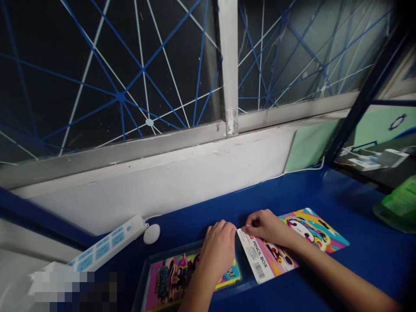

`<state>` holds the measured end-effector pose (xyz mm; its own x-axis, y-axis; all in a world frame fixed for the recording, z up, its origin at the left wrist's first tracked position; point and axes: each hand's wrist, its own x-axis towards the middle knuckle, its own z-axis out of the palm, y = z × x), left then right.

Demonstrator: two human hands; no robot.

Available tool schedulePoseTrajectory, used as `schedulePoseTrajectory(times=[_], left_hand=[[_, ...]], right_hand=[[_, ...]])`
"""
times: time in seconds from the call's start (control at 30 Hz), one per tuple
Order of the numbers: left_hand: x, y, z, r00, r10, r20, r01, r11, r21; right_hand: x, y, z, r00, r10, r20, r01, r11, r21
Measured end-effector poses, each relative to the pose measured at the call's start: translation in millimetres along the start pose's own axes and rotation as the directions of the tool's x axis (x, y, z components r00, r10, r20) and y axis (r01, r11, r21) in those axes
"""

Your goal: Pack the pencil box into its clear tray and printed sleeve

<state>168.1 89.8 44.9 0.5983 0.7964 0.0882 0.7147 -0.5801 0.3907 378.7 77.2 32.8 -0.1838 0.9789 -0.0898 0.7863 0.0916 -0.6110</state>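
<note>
A colourful printed card sleeve with a white end strip reading "PENCIL BOX" and a barcode lies on the blue table. My right hand rests over it, thumb and forefinger pinched at its upper left corner. Just left of that corner is my left hand, its fingers curled together; what they hold, if anything, is hidden. Beneath my left wrist, a brightly printed pencil box sits in a clear plastic tray, partly covered by my forearm.
A white power strip lies at the left, with a white round object beside its end. Behind the blue table runs a white wall below windows. A green plastic item stands at the right edge, near white devices on a dark surface.
</note>
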Motion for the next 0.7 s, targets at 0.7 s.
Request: schedulePoseTrajectory(times=[0.7], left_hand=[[1.1, -2.5, 2.4, 1.000, 0.010, 0.014, -0.009, 0.998, -0.055]], right_hand=[[7.7, -7.1, 15.7, 0.991, -0.023, -0.134, 0.017, 0.999, -0.046]])
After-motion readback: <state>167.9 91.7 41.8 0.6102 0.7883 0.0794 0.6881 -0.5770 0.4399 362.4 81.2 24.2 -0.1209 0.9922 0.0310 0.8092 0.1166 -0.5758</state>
